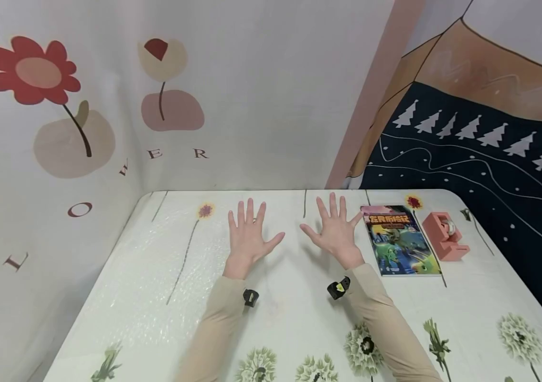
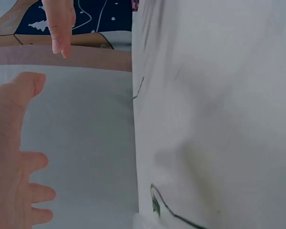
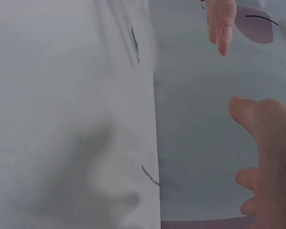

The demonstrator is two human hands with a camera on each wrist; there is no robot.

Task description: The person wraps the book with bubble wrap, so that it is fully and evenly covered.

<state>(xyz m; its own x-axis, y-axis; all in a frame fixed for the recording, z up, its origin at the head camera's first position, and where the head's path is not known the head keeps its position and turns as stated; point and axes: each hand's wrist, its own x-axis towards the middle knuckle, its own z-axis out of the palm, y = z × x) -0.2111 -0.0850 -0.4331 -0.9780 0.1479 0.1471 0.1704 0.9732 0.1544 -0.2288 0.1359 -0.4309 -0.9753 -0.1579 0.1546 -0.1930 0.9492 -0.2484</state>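
Note:
Both hands are held out over the white flower-print tabletop [image 1: 290,329], fingers straight and spread. The left hand [image 1: 247,236] is near the middle of the table and holds nothing. To its right, the right hand [image 1: 336,231] is likewise bare, its fingertips close to the left edge of a colourful comic-style book [image 1: 401,241]. A gap separates the two hands. Beside the book stands a pink tape dispenser [image 1: 444,236] with a roll of clear tape. In the left wrist view, the left hand [image 2: 12,152] appears above the table; the right wrist view shows the right hand [image 3: 269,157] similarly.
A white curtain [image 1: 261,95] with printed flowers and letters hangs behind and left of the table. On the right hangs a dark blue cloth [image 1: 471,154] with white trees. Small black devices sit on the left wrist [image 1: 250,297] and the right wrist [image 1: 338,288].

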